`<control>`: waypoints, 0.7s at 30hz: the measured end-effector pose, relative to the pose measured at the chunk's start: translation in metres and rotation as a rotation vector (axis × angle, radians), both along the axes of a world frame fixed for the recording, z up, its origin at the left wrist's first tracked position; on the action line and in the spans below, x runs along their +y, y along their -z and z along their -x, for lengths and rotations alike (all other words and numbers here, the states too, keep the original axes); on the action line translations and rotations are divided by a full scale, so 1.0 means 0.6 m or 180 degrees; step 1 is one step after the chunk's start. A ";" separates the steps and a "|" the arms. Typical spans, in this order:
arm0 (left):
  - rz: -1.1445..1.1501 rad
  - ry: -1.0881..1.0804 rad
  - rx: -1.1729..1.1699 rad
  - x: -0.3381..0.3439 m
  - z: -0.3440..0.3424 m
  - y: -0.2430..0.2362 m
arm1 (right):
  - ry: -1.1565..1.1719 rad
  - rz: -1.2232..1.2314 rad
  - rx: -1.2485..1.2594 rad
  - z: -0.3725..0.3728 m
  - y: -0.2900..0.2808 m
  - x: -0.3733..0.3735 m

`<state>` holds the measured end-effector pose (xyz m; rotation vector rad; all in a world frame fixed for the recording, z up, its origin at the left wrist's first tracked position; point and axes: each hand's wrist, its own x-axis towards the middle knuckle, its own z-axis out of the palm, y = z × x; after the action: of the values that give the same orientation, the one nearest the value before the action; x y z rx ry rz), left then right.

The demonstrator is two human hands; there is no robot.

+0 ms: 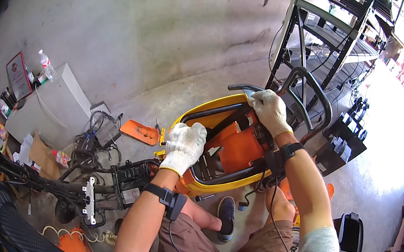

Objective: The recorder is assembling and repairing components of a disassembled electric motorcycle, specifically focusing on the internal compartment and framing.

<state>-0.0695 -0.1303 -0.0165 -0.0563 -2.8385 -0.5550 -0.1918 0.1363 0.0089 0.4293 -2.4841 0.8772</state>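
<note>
In front of me is a partly stripped scooter with a yellow body panel [230, 183] around its black tube frame [219, 110]. An orange inner panel [241, 150] sits inside that frame. My left hand [184, 144], in a white knit glove, is closed over the left part of the opening; whatever its curled fingers hold is hidden. At the far right corner my right hand [270, 109], gloved alike, bends its fingers over the yellow panel's edge. A black grab rail [320, 93] rises beyond the right hand.
A handlebar grip [34, 239] stands close on my left. Orange covers [140, 132] and a coiled cable [108, 237] lie on the floor. A white cabinet [57, 105] bears a water bottle [46, 64]. A black metal rack [325, 14] stands far right, near black boxes [341, 143].
</note>
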 end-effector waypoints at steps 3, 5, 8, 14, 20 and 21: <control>0.0005 0.0008 0.0027 0.001 -0.001 0.000 | 0.0251 0.0029 -0.0336 0.000 -0.004 -0.006; 0.0058 -0.0026 0.0001 0.001 -0.001 0.000 | 0.0210 -0.0048 -0.0166 -0.002 -0.003 -0.006; -0.0020 0.0024 0.0113 0.000 -0.001 0.001 | -0.0010 -0.0064 0.0106 -0.005 0.001 0.000; 0.0023 -0.0031 0.0097 0.002 -0.002 0.002 | 0.0054 -0.0051 -0.0030 0.002 -0.001 0.002; -0.0001 -0.0101 0.0013 0.004 -0.003 -0.002 | 0.0129 0.0023 -0.0106 -0.002 -0.002 -0.002; -0.0014 -0.0063 0.0055 0.003 -0.002 -0.002 | 0.0043 0.0005 0.0078 -0.003 0.001 -0.001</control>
<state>-0.0681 -0.1283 -0.0155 -0.0319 -2.8179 -0.5540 -0.1899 0.1356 0.0085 0.4196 -2.4610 0.8635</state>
